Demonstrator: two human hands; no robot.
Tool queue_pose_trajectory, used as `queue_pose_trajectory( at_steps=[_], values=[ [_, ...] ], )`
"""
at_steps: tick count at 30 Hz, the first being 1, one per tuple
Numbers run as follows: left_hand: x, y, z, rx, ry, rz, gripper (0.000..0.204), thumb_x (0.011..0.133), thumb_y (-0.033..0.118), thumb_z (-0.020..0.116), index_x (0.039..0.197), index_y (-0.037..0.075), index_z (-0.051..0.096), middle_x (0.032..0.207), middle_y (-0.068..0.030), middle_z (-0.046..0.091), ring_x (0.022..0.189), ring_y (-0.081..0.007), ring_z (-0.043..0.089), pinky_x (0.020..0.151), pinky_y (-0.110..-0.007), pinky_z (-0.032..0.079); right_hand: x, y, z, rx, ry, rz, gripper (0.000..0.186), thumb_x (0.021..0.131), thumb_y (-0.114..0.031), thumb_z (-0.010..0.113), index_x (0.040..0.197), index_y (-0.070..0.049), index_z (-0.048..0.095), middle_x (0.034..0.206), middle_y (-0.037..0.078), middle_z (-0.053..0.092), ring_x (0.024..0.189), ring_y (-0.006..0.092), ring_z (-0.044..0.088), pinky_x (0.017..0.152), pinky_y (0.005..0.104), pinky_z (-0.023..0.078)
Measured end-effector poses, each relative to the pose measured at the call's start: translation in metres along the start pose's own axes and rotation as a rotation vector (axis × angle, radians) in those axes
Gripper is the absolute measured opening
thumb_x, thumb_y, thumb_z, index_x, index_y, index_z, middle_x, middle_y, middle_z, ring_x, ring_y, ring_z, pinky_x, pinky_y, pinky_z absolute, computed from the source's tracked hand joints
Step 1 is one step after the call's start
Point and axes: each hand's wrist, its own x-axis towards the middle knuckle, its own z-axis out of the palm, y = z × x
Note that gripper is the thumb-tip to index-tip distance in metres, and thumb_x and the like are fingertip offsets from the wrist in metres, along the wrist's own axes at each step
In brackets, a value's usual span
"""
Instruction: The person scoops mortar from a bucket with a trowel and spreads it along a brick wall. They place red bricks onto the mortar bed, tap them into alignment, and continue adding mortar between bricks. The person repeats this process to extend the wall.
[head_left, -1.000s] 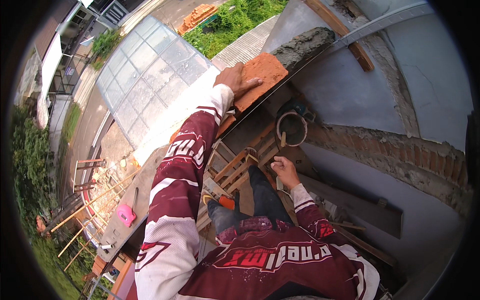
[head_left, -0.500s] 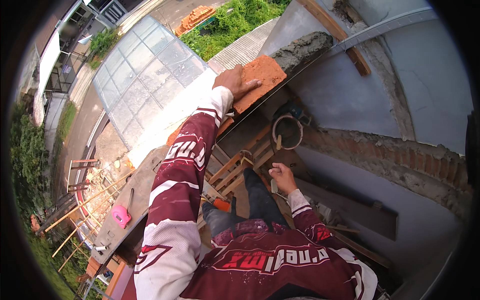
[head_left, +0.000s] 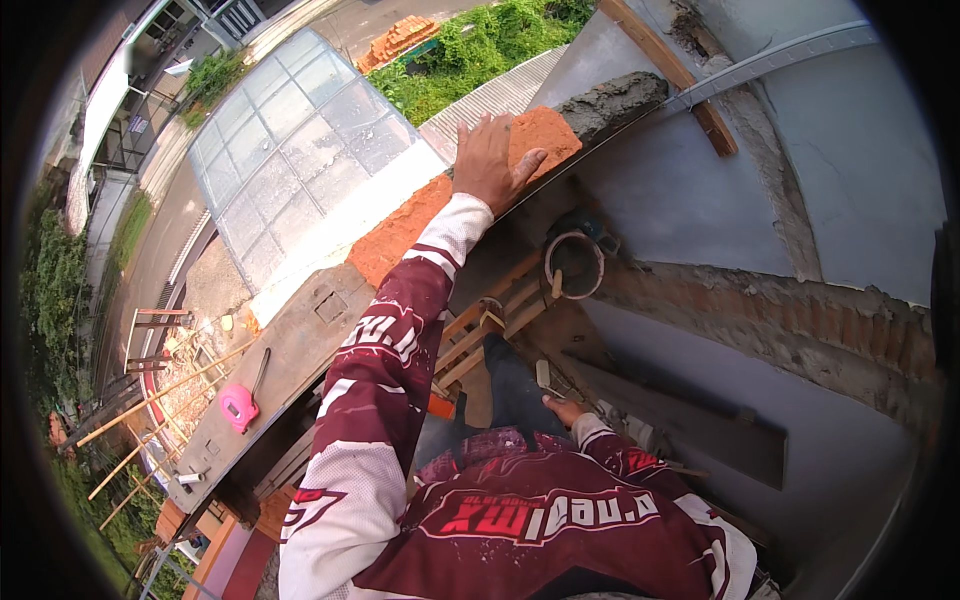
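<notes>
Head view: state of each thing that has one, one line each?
Orange brick: lying flat, visible top bare
Left hand: open, fingers spread, laid over the brick
Grey mortar: lumpy; wet or set unclear
Right hand: low, grip unclear
Bucket: open, lidless
Pink tape measure: lying flat

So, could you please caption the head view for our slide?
Left hand spread over an orange clay brick, with grey mortar just beyond it.

On the maroon jersey (head_left: 500, 555), I see on my screen big white and red lettering (head_left: 540, 515) across the chest, upside down. White letters (head_left: 378, 340) stand also on the left sleeve (head_left: 365, 405). The marking on the pink tape measure (head_left: 238, 408), at left, is too small to read.
</notes>
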Motion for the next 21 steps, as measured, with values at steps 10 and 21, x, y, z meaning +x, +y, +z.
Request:
queue_pose_trajectory(
  at_steps=[10, 21],
  values=[
    [-0.418, 0.008, -0.116, -0.348, -0.84, -0.875, 0.081, 0.08, 0.053, 0.073, 0.136, -0.002, 0.052, 0.131, -0.0301, 0.057, 0.122, -0.0449, 0.055, 0.106, -0.047, 0.042, 0.001, -0.095, -0.019, -0.121, 0.205, -0.323, 0.066, 0.095, -0.053, 0.057, 0.132, 0.001, 0.058, 0.113, 0.021, 0.07, 0.107, 0.0305, 0.067, 0.095, 0.0386, 0.049],
    [-0.696, -0.023, -0.261, -0.026, -0.433, -1.64, 0.044, 0.091, 0.027, 0.068, 0.125, -0.001, 0.063, 0.109, -0.0218, 0.069, 0.101, -0.031, 0.067, 0.084, -0.039, 0.056, -0.087, -0.487, -0.162, -0.688, 1.17, -1.477, 0.058, 0.099, -0.056, 0.047, 0.135, -0.012, 0.057, 0.138, 0.016, 0.053, 0.135, 0.0343, 0.043, 0.112, 0.0647, 0.022]
  ],
)
